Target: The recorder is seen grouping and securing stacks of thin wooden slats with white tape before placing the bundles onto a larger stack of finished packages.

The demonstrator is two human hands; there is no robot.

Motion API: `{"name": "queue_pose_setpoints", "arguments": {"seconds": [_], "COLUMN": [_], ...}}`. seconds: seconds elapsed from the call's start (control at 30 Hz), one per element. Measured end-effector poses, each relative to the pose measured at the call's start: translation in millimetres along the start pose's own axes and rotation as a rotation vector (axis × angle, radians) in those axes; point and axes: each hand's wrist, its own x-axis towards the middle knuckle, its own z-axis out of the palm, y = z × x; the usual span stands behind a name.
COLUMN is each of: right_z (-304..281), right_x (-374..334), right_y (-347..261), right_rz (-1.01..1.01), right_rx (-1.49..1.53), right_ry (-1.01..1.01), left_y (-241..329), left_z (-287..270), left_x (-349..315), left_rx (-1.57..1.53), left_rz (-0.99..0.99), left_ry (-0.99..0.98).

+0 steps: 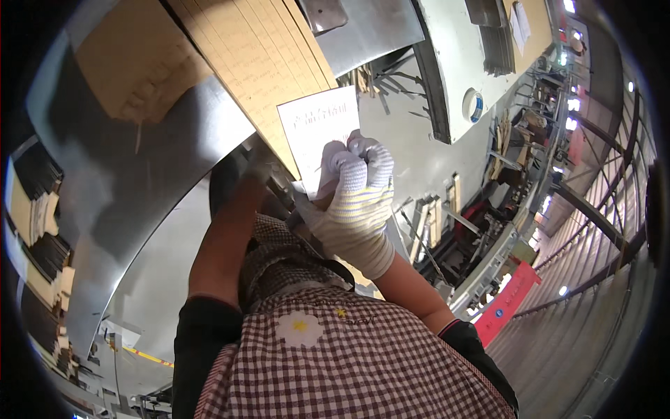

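Observation:
My right hand [363, 199], in a white knitted glove with faint stripes, has its fingers closed on the lower edge of a white printed paper card [296, 133]. The card overlaps the edge of several long tan strips or boards [244, 52] lying side by side, with faint marks on them. From the lower left, my bare left forearm [223, 244] reaches up to the near end of these boards. Shadow and blur hide my left hand there, so its fingers do not show.
A shiny metal table [181, 140] curves along the left, bearing a brown sheet [139, 63]. Beyond the boards stands a pale green-white bench [464, 42] with a tape roll [473, 106] on it. Wood strips [422, 227] and a red banner [506, 304] are at the right.

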Motion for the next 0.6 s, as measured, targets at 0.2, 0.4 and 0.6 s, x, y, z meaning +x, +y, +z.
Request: {"name": "queue_pose_setpoints", "arguments": {"seconds": [0.2, 0.4, 0.6], "right_z": [14.4, -33.7, -82.4], "right_x": [-6.2, 11.2, 43.7], "right_y": [15.0, 23.0, 35.7], "right_rz": [0.025, 0.214, -0.395], "right_rx": [-0.069, 0.766, 0.380], "right_ry": [0.082, -0.150, -0.335], "left_y": [90.0, 135.7, 148.3], "left_z": [0.3, 72.0, 90.8], "left_x": [-132.6, -99.2, -73.8], "left_rx": [0.058, 1.272, 1.255], "left_rz": [0.330, 0.822, 1.027], "left_ry": [0.237, 0.240, -0.032]}}
